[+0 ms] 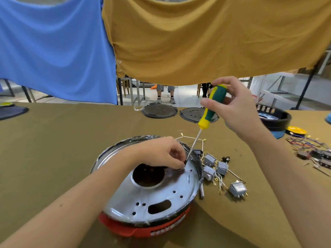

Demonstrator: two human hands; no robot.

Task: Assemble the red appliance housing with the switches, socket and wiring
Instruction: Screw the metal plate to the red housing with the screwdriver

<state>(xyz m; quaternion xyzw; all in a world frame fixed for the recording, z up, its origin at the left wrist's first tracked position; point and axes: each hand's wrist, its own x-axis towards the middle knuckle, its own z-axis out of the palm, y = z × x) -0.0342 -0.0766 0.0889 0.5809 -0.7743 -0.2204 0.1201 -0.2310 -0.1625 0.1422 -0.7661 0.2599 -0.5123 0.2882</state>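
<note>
On the olive cloth (pixel 53 140) sits the red housing (pixel 143 228), silver-plated on top; left fingers (pixel 177 163) pinch something small, right fingers (pixel 211 102) hold the screwdriver (pixel 209 111).

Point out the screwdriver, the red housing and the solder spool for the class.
screwdriver (pixel 214 102), head view, on its green handle.
red housing (pixel 125 228), head view, on its front wall.
solder spool (pixel 296 130), head view, on its yellow top face.

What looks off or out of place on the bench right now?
Nothing damaged or spilled. The grey switches lie loose with their wires beside the red housing, not fitted. The screwdriver in the right hand leans; the left hand steadies its tip.
</note>
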